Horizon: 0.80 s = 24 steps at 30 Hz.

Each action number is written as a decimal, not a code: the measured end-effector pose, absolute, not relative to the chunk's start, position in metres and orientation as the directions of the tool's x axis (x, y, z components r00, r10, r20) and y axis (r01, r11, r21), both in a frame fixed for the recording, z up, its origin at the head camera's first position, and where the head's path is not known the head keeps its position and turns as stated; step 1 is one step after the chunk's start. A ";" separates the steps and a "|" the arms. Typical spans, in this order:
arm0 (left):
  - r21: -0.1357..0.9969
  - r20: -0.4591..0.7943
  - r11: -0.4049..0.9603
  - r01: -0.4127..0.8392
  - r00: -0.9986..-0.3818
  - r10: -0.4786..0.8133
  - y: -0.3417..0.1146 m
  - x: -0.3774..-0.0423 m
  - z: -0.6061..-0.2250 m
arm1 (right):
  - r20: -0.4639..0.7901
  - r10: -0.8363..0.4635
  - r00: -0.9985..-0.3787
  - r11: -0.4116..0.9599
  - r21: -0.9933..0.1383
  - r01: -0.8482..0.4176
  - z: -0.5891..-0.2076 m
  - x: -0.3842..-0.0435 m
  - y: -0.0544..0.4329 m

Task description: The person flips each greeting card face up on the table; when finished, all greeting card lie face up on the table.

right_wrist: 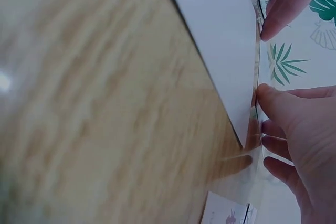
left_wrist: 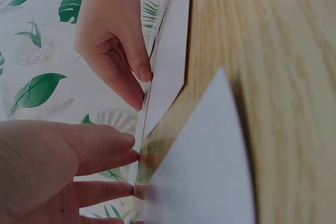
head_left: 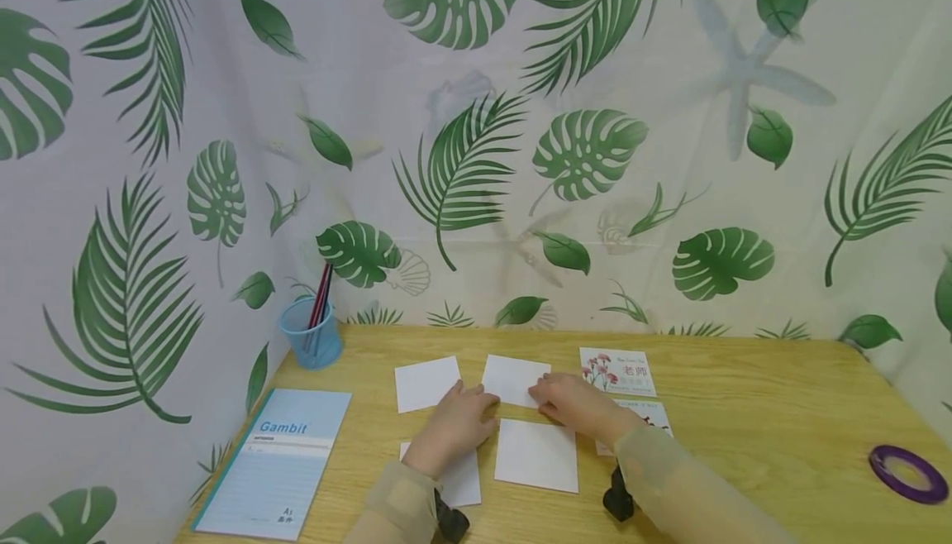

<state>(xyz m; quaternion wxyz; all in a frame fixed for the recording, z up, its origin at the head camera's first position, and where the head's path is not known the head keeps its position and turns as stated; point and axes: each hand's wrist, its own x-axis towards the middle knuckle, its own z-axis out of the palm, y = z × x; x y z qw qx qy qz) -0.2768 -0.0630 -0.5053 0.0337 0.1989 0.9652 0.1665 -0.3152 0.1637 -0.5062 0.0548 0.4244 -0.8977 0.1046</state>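
Several blank white cards lie flat on the wooden table. My left hand (head_left: 455, 427) reaches over the lower left card (head_left: 463, 486), its fingers extended down to the table, fingertips by the near left corner of the upper middle card (head_left: 513, 372). On that card's right edge rest the fingertips of my right hand (head_left: 576, 402); the thumb and fingers stand apart in the right wrist view. Another blank card (head_left: 427, 384) is to the left, and one more (head_left: 535, 455) lies nearer to me. The right forearm partly covers a printed card (head_left: 654, 414).
A printed card with red flowers (head_left: 614, 371) lies at the back right. At the left are a notebook (head_left: 277, 461) and a blue mesh cup (head_left: 311, 341) holding pencils. A purple tape roll (head_left: 885, 478) lies far right. Leaf-patterned cloth (head_left: 476, 288) hangs behind the table.
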 end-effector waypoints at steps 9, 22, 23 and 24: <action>0.360 -0.013 0.861 0.359 -0.921 0.389 -0.062 -0.275 -0.505 | 0.185 -0.750 -0.635 0.625 -0.116 -0.772 -0.509 -0.316 0.165; 0.376 -0.010 0.855 0.357 -0.921 0.389 -0.063 -0.276 -0.503 | 0.079 -0.737 -0.672 0.655 -0.165 -0.738 -0.501 -0.317 0.167; 0.379 -0.013 0.855 0.355 -0.922 0.388 -0.063 -0.275 -0.502 | 0.088 -0.744 -0.663 0.647 -0.154 -0.747 -0.501 -0.317 0.167; 0.380 -0.014 0.854 0.354 -0.921 0.388 -0.062 -0.274 -0.501 | 0.092 -0.749 -0.656 0.641 -0.148 -0.753 -0.501 -0.316 0.166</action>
